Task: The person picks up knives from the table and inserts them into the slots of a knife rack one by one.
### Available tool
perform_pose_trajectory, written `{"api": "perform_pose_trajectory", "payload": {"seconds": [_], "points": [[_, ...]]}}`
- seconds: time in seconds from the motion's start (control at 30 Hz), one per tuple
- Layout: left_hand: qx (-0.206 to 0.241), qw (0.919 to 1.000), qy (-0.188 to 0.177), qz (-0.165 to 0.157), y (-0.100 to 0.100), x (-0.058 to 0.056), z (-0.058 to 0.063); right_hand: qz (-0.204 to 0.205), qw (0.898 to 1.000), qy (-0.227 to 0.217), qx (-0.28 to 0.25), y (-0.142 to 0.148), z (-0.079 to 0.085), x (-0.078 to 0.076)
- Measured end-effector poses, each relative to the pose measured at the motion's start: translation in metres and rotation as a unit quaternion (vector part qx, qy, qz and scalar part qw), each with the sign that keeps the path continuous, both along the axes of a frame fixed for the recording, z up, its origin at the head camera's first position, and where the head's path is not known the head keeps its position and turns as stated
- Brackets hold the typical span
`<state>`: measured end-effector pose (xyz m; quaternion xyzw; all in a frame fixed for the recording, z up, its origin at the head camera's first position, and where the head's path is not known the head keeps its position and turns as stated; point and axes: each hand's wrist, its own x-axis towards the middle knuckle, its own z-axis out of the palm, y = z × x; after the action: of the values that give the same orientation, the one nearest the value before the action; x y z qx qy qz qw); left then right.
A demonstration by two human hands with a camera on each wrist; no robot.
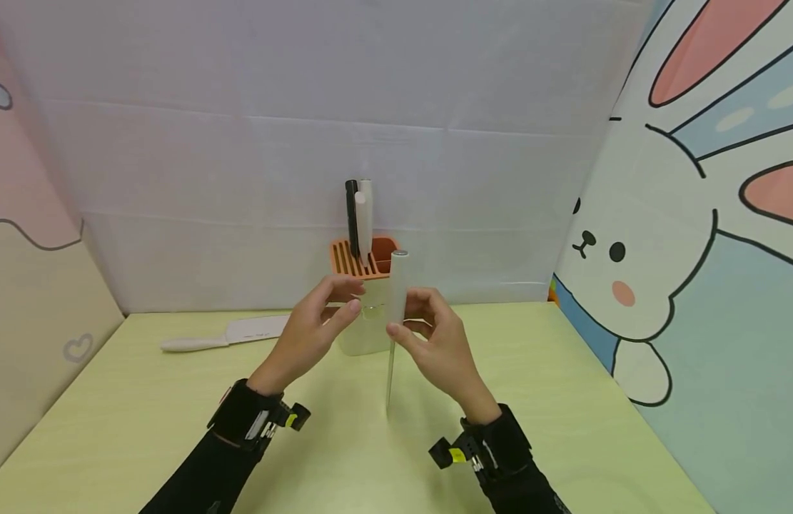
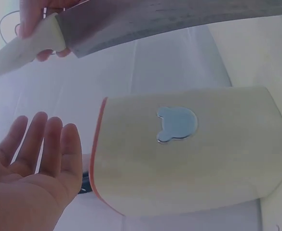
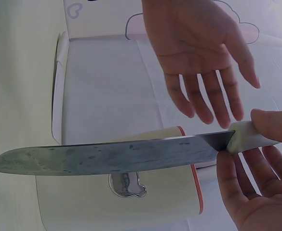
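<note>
Blade [image 3: 107, 160] down, pinched white knife handle [image 1: 398, 285] in right hand [image 1: 437, 339] near knife block [image 1: 364, 337], held left hand [image 1: 312, 321] spread alongside.

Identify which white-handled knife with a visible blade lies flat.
The white-handled knife left of the pale, orange-topped block; the right hand grips the other knife, blade down.

The knife [image 1: 398, 289] has a white handle with a silvery end cap and a long grey blade with mottled marks. Gripped by the right hand [image 1: 440, 337], it stands nearly upright in front of the holder [image 1: 364, 338], blade down, overlapping its right edge in the head view. The holder stands upright, cream-bodied with an orange slotted top and a shiny bear-shaped emblem. Black and white handles rise from it.
</note>
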<state>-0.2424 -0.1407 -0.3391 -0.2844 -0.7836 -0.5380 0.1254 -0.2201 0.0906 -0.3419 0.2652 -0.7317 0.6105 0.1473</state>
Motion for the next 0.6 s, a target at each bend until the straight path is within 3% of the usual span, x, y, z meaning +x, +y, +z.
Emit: {"api": "perform_pose_trajectory", "payload": {"seconds": [0.33, 0.6], "points": [[0.013, 0.9991, 0.023, -0.032, 0.032, -0.007, 0.037, 0.005, 1.000, 0.004, -0.003, 0.002, 0.001, 0.000], [0.015, 0.9993, 0.023, -0.027, 0.044, -0.006, 0.048, 0.006, 1.000, 0.011, -0.002, 0.003, 0.002, -0.001]]}}
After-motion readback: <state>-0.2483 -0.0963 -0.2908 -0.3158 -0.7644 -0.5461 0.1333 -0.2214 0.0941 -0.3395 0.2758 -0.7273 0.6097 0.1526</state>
